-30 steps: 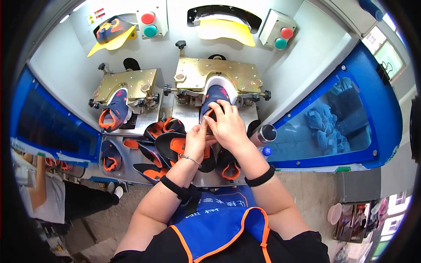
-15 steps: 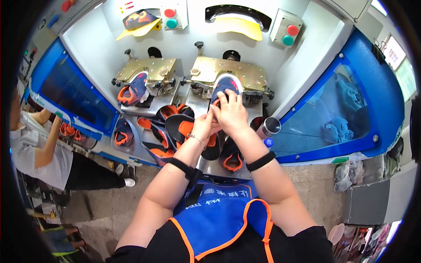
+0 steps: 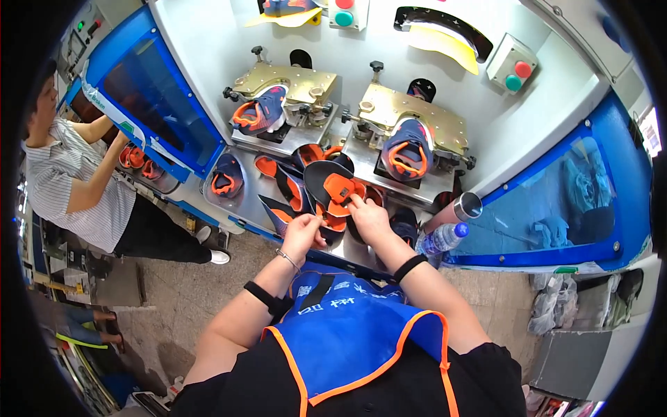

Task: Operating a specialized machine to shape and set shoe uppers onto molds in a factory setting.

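Upper piece pickup from tray pile.
Black-orange shoe upper (image 3: 332, 189) is pinched by left hand (image 3: 303, 235) and right hand (image 3: 368, 217); seating on an empty mould is probably needed next.

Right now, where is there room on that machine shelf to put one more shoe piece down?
Not much. The pile of orange and black shoe pieces fills the middle, under both hands. Bare metal shows left of the pile, around the lone shoe upper, and as a thin strip below the right mold. The cup and bottle crowd the right end.

Both hands, left hand (image 3: 303, 233) and right hand (image 3: 368, 217), hold a black-orange shoe piece (image 3: 332, 189)
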Action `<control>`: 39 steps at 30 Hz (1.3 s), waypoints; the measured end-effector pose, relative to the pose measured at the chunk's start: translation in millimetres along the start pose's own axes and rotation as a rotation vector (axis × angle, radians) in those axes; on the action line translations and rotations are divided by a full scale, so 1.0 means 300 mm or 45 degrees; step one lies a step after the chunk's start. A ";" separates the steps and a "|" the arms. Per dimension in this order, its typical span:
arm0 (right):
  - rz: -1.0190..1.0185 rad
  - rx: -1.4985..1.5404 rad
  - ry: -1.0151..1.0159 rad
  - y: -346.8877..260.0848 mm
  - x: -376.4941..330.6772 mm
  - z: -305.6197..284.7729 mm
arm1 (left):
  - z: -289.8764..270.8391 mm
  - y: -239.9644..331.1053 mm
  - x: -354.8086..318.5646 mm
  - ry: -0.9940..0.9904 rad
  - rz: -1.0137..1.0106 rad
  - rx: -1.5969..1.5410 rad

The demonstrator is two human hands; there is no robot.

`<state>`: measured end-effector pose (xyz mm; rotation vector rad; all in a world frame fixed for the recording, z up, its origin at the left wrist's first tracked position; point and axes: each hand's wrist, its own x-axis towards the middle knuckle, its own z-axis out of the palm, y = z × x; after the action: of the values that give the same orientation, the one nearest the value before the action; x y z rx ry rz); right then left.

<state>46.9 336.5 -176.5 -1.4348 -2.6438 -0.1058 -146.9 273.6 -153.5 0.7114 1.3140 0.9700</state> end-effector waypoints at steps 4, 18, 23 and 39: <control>-0.021 0.309 0.080 0.036 0.018 -0.043 | -0.057 0.013 -0.020 -0.145 -0.013 0.017; -0.154 0.886 0.984 -0.062 -0.143 -0.507 | 0.053 0.356 -0.021 -0.668 0.184 -0.938; -0.252 0.661 0.833 -0.042 -0.049 -0.646 | 0.098 0.422 -0.024 -0.833 0.237 -0.839; 0.707 0.308 1.440 0.590 0.562 -0.922 | -0.233 0.312 0.074 -0.677 -0.140 -0.901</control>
<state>127.1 538.5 121.9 -1.3622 -1.2830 -0.3814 -232.6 328.6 -92.1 0.3023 0.4796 0.9813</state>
